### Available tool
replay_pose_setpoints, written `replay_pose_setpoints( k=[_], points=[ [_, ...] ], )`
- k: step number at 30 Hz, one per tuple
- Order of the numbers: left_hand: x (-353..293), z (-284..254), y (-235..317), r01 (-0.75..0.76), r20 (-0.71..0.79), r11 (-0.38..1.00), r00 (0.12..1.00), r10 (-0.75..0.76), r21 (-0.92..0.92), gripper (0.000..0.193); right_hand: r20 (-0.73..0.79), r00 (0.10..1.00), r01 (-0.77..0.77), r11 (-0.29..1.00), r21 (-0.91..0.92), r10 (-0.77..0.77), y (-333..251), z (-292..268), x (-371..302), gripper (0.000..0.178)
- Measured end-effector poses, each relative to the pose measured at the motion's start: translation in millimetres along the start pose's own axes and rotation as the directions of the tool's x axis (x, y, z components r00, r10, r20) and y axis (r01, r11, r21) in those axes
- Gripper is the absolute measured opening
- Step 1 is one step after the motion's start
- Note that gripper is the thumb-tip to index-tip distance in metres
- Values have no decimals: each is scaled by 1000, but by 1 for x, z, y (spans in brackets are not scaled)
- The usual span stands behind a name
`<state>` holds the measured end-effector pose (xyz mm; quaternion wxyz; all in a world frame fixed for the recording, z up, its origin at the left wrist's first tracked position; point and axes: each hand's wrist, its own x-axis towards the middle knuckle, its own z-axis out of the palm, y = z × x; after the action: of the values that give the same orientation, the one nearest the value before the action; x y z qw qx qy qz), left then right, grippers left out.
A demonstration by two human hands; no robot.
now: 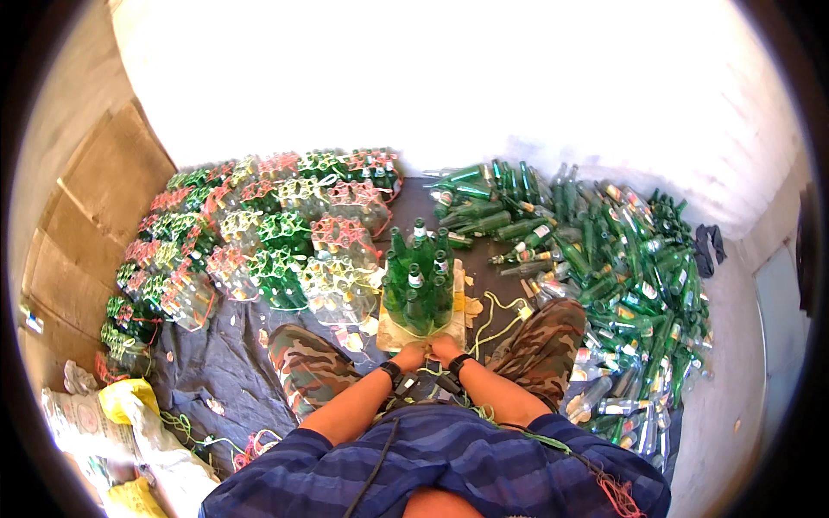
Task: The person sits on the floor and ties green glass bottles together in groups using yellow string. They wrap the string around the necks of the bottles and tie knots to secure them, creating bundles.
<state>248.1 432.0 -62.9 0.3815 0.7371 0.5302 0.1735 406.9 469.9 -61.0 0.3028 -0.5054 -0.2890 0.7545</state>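
Plainly, green bottles (414, 304) stand upright, bunched on the board (392, 336); left hand (411, 356) and right hand (446, 349) nearly meet at its near edge — whether their fingers pinch anything, I cannot tell.

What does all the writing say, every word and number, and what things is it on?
None of it can be read here.
Standing green bottles: small pale labels on some necks, too small to read.
Loose bottles on the right: many have labels, all too small or blurred.
Pale sack at lower left: faint marks, too blurred to read.
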Motion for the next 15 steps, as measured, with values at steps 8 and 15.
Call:
replay_pose_setpoints(
  k=[8,15],
  points=[
    [20,-9,6,-226,155,929,970,187,293,27,462,809,360,-315,-878,-363,17,-26,42,9],
    [21,-17,20,-220,211,931,964,162,290,34,411,772,357,-204,-912,-484,23,-24,31,4]
  ],
)
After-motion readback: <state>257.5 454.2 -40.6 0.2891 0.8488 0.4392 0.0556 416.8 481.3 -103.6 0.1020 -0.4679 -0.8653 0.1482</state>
